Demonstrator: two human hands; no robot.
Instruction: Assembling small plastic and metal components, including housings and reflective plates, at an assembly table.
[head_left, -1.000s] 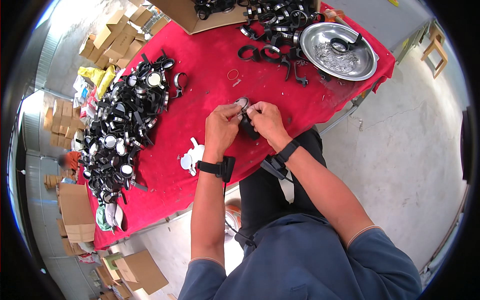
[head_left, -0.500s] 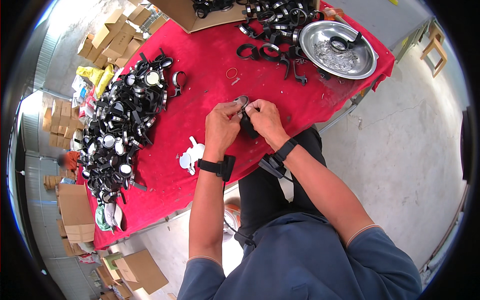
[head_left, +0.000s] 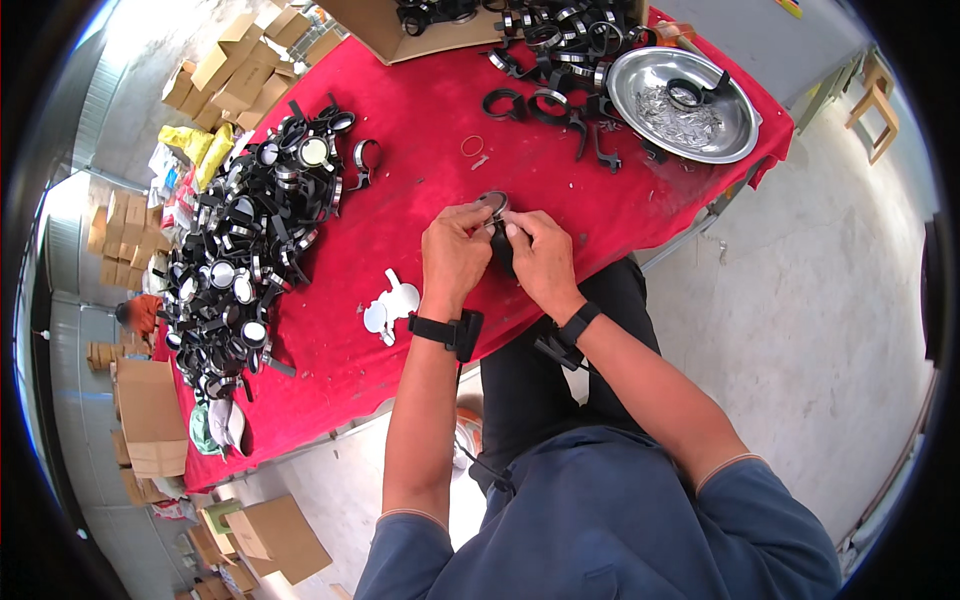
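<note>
Near the front edge of the red-covered table point(head_left: 420, 130), I hold a black part with a silver-rimmed ring point(head_left: 494, 199) and a black arm. My left hand point(head_left: 455, 252) pinches the ring with thumb and fingertips. My right hand point(head_left: 546, 262) is closed on the same part, its fingertips just below the ring where the arm begins. The fingers hide the joint between them, and any small piece there cannot be made out. To the left of my left hand lie white flat cut-out pieces point(head_left: 402, 299).
A large heap of similar black ring parts point(head_left: 240, 230) covers the table's left side. More black rings point(head_left: 550, 105) lie at the back by a cardboard box point(head_left: 362, 25). At the back right, a steel bowl point(head_left: 735, 147) holds small metal pins and one ring. A rubber band point(head_left: 472, 146) lies mid-table.
The view has shifted slightly. Both hands stay on the ring part; my right fingers have dropped a little lower on it, and its arm is more covered by my right hand.
</note>
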